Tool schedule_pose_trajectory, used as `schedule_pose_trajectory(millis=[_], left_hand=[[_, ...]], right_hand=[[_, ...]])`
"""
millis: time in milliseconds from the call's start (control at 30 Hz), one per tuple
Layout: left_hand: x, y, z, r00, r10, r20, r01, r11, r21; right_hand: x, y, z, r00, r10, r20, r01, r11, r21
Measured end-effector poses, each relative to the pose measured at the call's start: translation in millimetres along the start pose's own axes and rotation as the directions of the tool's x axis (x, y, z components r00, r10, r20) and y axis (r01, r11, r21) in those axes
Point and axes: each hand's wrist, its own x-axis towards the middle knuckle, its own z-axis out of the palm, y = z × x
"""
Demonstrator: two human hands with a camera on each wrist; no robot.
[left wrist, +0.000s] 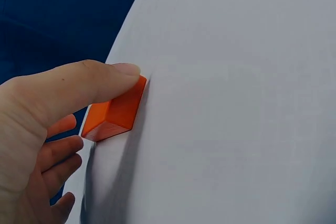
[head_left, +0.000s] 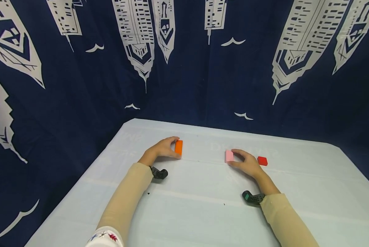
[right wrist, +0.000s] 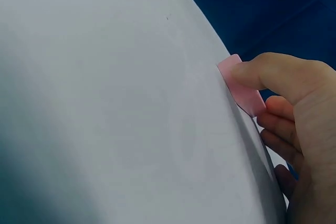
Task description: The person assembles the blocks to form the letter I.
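At the left of the table, my left hand (head_left: 164, 148) pinches an orange block (head_left: 178, 148) between thumb and fingers. The left wrist view shows the thumb across one end of this orange block (left wrist: 118, 108), with the fingertips behind it partly hidden. My right hand (head_left: 245, 162) pinches a pink block (head_left: 229, 156) in the same way, and in the right wrist view the thumb lies on the face of the pink block (right wrist: 244, 90). A red block (head_left: 262, 161) lies just right of the right hand, apart from it.
All the blocks are toward the far side of a white-covered table (head_left: 197, 206). Behind it hangs a dark blue curtain (head_left: 190, 92) with white building prints. A black wrist device (head_left: 159, 173) sits on the left wrist, another black device (head_left: 253, 198) on the right.
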Motion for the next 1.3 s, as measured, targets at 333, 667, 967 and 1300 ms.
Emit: schedule_pose_trajectory(millis=[333, 667, 967, 1300], left_hand=[[1.9, -2.4, 2.5, 0.998, -0.062, 0.021, 0.062, 0.998, -0.005], [1.8, -6.7, 7.1, 0.997, -0.072, -0.010, 0.071, 0.996, -0.060], [2.5, -5.8, 11.6, 0.996, -0.077, -0.047, 0.074, 0.994, -0.080], [-1.1, -6.8, 16.5, 0.992, -0.056, -0.115, 0.043, 0.993, -0.107]], right_hand=[[-0.9, -3.8, -1.6, 1.000, 0.028, 0.010, -0.028, 0.999, 0.016], [-0.8, -2.8, -1.0, 1.000, 0.027, 0.000, -0.027, 0.999, 0.019], [-1.4, 3.1, -0.2, 1.000, 0.019, -0.009, -0.019, 1.000, 0.014], [-1.7, 1.9, 1.6, 1.000, -0.002, -0.027, 0.003, 1.000, 0.014]])
